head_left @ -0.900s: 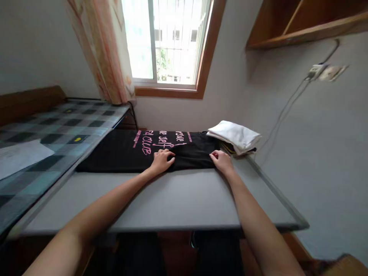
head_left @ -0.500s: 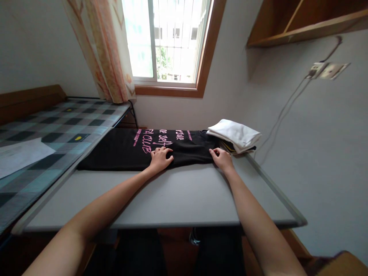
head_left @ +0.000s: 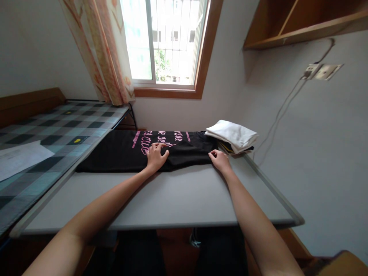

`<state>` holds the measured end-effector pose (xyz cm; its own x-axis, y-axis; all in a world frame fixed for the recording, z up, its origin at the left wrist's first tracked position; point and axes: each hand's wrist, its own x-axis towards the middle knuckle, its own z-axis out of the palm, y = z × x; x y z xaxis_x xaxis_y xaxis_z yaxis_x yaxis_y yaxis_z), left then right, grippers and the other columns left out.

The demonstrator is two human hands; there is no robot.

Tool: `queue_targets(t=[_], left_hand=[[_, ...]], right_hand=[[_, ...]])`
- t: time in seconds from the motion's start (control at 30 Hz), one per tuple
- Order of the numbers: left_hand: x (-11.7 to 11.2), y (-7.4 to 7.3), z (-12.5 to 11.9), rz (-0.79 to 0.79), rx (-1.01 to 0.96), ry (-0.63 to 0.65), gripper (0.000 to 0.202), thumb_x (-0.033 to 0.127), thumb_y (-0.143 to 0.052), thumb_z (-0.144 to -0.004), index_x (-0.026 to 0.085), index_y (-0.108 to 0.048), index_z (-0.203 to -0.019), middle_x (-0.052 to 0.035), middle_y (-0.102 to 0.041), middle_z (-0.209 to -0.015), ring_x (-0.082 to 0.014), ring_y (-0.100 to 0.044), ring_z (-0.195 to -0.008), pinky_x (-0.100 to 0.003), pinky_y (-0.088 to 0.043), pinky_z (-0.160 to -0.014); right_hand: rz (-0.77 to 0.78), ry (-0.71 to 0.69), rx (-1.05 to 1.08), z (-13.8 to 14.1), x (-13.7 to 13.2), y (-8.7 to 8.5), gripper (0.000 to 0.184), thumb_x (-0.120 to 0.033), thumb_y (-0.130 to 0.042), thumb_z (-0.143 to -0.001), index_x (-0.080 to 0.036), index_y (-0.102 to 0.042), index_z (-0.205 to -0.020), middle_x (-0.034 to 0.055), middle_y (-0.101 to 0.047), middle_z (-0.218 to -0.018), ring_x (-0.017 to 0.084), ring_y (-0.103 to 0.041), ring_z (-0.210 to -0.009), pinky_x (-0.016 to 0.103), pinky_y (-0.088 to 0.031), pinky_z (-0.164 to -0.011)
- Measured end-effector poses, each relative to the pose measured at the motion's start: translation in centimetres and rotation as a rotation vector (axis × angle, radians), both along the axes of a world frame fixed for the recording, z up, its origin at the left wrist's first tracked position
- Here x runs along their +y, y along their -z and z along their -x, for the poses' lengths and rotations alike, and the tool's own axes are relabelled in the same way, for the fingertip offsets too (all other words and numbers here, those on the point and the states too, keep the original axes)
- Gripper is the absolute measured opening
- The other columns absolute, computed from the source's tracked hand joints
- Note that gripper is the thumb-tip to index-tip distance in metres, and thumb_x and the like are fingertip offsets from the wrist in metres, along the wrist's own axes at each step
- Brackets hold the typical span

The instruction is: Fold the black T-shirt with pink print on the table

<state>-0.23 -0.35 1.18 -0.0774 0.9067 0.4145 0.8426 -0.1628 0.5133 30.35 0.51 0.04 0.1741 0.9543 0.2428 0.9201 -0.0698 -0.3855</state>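
A black T-shirt (head_left: 115, 153) with pink lettering lies folded lengthwise across the far half of the table. My left hand (head_left: 156, 156) rests on its near middle, fingers apart and pressing lightly on the cloth beside the letters. At the shirt's right end, my right hand (head_left: 220, 159) pinches the near corner between thumb and fingers. Just beyond that hand sits a stack of folded clothes, with a white folded garment (head_left: 232, 135) on top and darker cloth beneath it.
The light grey table (head_left: 184, 199) has a raised rim. On the left stands a bed with a checked mattress (head_left: 94, 113) and a sheet of paper (head_left: 23, 157). A wall shelf (head_left: 304, 32) hangs at upper right, above a socket (head_left: 322, 72) with cables.
My left hand has shifted slightly left and flattened the raised cloth near it. My right hand stays at the shirt's right corner. The view has tilted a little.
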Motion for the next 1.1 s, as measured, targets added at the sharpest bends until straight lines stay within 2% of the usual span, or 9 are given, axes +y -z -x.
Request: queue_targets(t=[0.13, 0.27, 0.37, 0.47, 0.6, 0.77, 0.87, 0.97, 1.1], left_hand=[[1.6, -1.7, -0.4, -0.009, 0.021, 0.053, 0.02, 0.035, -0.054, -0.088, 0.023, -0.066, -0.098, -0.0063, -0.065, -0.109, -0.0253, -0.058, -0.106, -0.039, -0.044, -0.091], [4.4, -3.0, -2.1, 0.169, 0.078, 0.153, 0.02, 0.031, -0.052, -0.088, 0.021, -0.065, -0.099, -0.0039, -0.07, -0.099, -0.019, -0.064, -0.093, -0.027, -0.047, -0.08], [6.5, -2.9, -3.7, 0.295, 0.182, 0.151, 0.027, 0.037, -0.057, -0.085, 0.019, -0.065, -0.104, -0.008, -0.068, -0.107, -0.0214, -0.064, -0.098, -0.028, -0.048, -0.082], [7.6, -2.0, -5.1, 0.332, 0.219, 0.128, 0.033, 0.045, -0.06, -0.083, 0.017, -0.066, -0.099, -0.0131, -0.065, -0.112, -0.0275, -0.062, -0.102, -0.034, -0.048, -0.085], [7.9, -0.9, -6.0, 0.291, 0.23, 0.137, 0.025, 0.039, -0.061, -0.083, 0.019, -0.063, -0.1, -0.0119, -0.063, -0.112, -0.0288, -0.06, -0.105, -0.037, -0.048, -0.087], [7.7, -0.6, -5.9, 0.201, 0.206, 0.191, 0.022, 0.026, -0.053, -0.09, 0.023, -0.056, -0.111, -0.0093, -0.062, -0.11, -0.0248, -0.063, -0.099, -0.034, -0.048, -0.084], [7.7, -0.4, -5.6, 0.162, 0.19, 0.187, 0.022, 0.022, -0.047, -0.093, 0.022, -0.055, -0.114, -0.0102, -0.06, -0.111, -0.0244, -0.063, -0.098, -0.034, -0.048, -0.082], [7.8, -0.3, -5.7, 0.114, 0.176, 0.166, 0.024, 0.022, -0.045, -0.094, 0.023, -0.054, -0.116, -0.01, -0.057, -0.114, -0.0228, -0.063, -0.095, -0.033, -0.048, -0.082], [7.2, -0.7, -6.0, 0.032, 0.234, 0.165, 0.032, 0.026, -0.057, -0.088, 0.022, -0.056, -0.12, -0.011, -0.053, -0.119, -0.0258, -0.059, -0.103, -0.037, -0.044, -0.09]], right_hand=[[0.028, 0.006, -0.013, 0.2, -0.2, -0.3, 0.023, -0.036, -0.052, -0.088, -0.022, -0.07, -0.093, 0.0083, -0.073, -0.096, 0.026, -0.064, -0.096, 0.035, -0.042, -0.083], [0.034, 0.007, -0.014, 0.2, -0.3, -0.5, 0.024, -0.036, -0.051, -0.089, -0.023, -0.069, -0.094, 0.0082, -0.073, -0.097, 0.026, -0.064, -0.097, 0.036, -0.042, -0.084], [0.027, 0.003, -0.008, 0.2, -0.3, -0.5, 0.025, -0.038, -0.05, -0.089, -0.023, -0.069, -0.095, 0.0085, -0.073, -0.098, 0.027, -0.064, -0.098, 0.037, -0.041, -0.085], [0.003, -0.023, 0.005, 0.2, -0.4, -0.5, 0.025, -0.038, -0.049, -0.09, -0.023, -0.068, -0.097, 0.0082, -0.073, -0.1, 0.026, -0.064, -0.099, 0.037, -0.04, -0.087], [-0.019, -0.06, 0.013, 0.1, -0.4, -0.6, 0.027, -0.034, -0.043, -0.093, -0.024, -0.067, -0.1, 0.0076, -0.072, -0.101, 0.024, -0.064, -0.098, 0.036, -0.04, -0.087], [-0.027, -0.073, 0.028, -0.2, -0.2, -0.7, 0.031, -0.041, -0.053, -0.088, -0.025, -0.063, -0.112, 0.0078, -0.072, -0.101, 0.026, -0.063, -0.101, 0.037, -0.041, -0.088], [-0.047, -0.07, 0.044, -0.4, -0.2, -0.6, 0.036, -0.039, -0.054, -0.087, -0.025, -0.059, -0.119, 0.0078, -0.071, -0.106, 0.026, -0.063, -0.103, 0.038, -0.042, -0.088], [-0.051, -0.067, 0.045, -0.5, -0.2, -0.4, 0.035, -0.034, -0.055, -0.086, -0.024, -0.059, -0.119, 0.0083, -0.07, -0.108, 0.024, -0.063, -0.101, 0.037, -0.042, -0.089], [-0.045, -0.067, 0.05, -0.6, -0.1, -0.2, 0.029, -0.035, -0.057, -0.086, -0.023, -0.064, -0.111, 0.0082, -0.071, -0.108, 0.024, -0.063, -0.101, 0.037, -0.041, -0.09]])
